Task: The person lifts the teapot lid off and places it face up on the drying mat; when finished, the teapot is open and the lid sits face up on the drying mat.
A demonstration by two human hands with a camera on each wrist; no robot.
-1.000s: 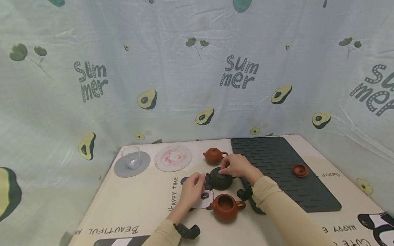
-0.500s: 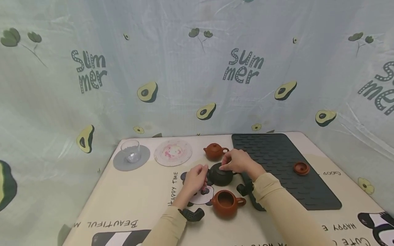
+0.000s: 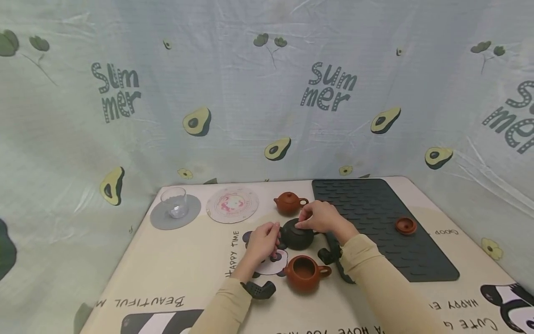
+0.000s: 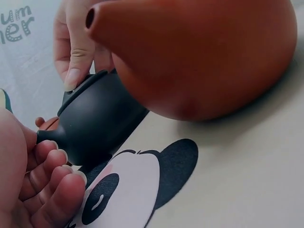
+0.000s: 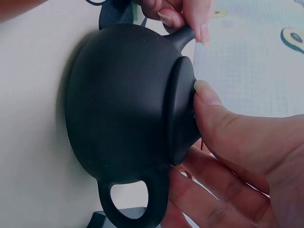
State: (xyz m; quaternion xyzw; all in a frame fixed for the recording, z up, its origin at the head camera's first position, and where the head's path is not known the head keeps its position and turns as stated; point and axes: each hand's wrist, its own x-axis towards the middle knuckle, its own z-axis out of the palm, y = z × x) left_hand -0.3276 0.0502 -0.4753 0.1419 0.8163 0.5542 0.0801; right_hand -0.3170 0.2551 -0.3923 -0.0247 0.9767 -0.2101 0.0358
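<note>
A black teapot (image 3: 298, 235) stands at the middle of the table, its lid (image 5: 180, 111) seated on it. My right hand (image 3: 323, 217) pinches the top of that lid from above, thumb on the near side; the knob is hidden behind the fingers. At the spout (image 4: 47, 136), my left hand (image 3: 261, 242) has its fingers curled, and the spout's tip lies between thumb and fingers. An orange-brown teapot without a lid (image 3: 303, 273) sits just in front, its open mouth facing up. Behind the black one stands a lidded orange-brown teapot (image 3: 288, 203).
A small brown lid (image 3: 406, 226) lies upturned on the dark ridged mat (image 3: 375, 204) at right. At the far left, a clear glass (image 3: 177, 204) stands on a grey round coaster (image 3: 160, 221). Beside it lies a pink-patterned round mat (image 3: 227, 214). A printed curtain (image 3: 233, 93) hangs behind.
My left hand has moved slightly forward and right, closer against the black teapot's spout. The right hand stays on the lid. The head view has tilted slightly downward.
</note>
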